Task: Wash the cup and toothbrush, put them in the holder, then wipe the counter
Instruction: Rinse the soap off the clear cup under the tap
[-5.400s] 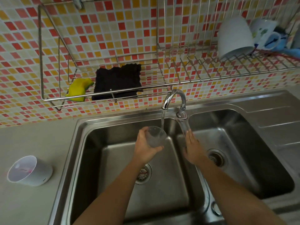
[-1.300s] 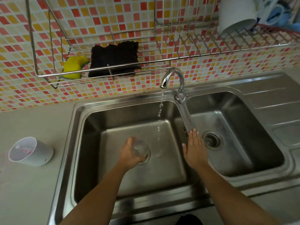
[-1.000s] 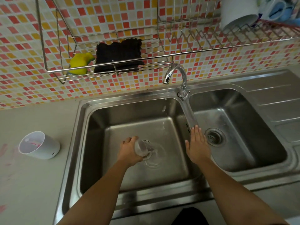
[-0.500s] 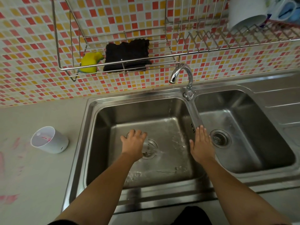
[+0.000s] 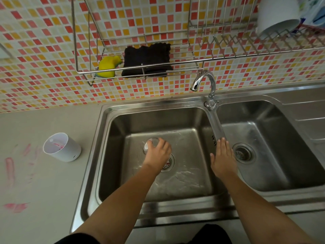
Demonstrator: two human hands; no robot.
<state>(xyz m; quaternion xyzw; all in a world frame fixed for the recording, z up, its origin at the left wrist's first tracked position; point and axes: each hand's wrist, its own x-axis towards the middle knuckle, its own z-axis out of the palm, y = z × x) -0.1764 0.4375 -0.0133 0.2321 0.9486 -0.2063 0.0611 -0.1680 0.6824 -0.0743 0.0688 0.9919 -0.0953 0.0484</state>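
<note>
My left hand (image 5: pixel 158 154) grips a clear glass cup (image 5: pixel 148 147) over the left basin (image 5: pixel 123 138), its mouth turned to the left, just above the drain. My right hand (image 5: pixel 222 159) rests flat and open on the steel divider between the two basins. A white cylindrical holder (image 5: pixel 61 147) stands tilted on the grey counter left of the sink, with something pink inside. The tap (image 5: pixel 204 83) is off. I cannot make out a toothbrush apart from the pink shape in the holder.
Pink smears (image 5: pixel 10 169) mark the counter at the far left. A wire rack (image 5: pixel 140 67) on the tiled wall holds a yellow sponge (image 5: pixel 108 66) and a black cloth (image 5: pixel 146 60). A white cup (image 5: pixel 276 16) lies in the right rack. The right basin (image 5: pixel 263 138) is wet.
The water has stopped running. My left hand lowered the cup from the stream to the basin floor, tipped it, and now turns it leftward. My right hand stays on the divider.
</note>
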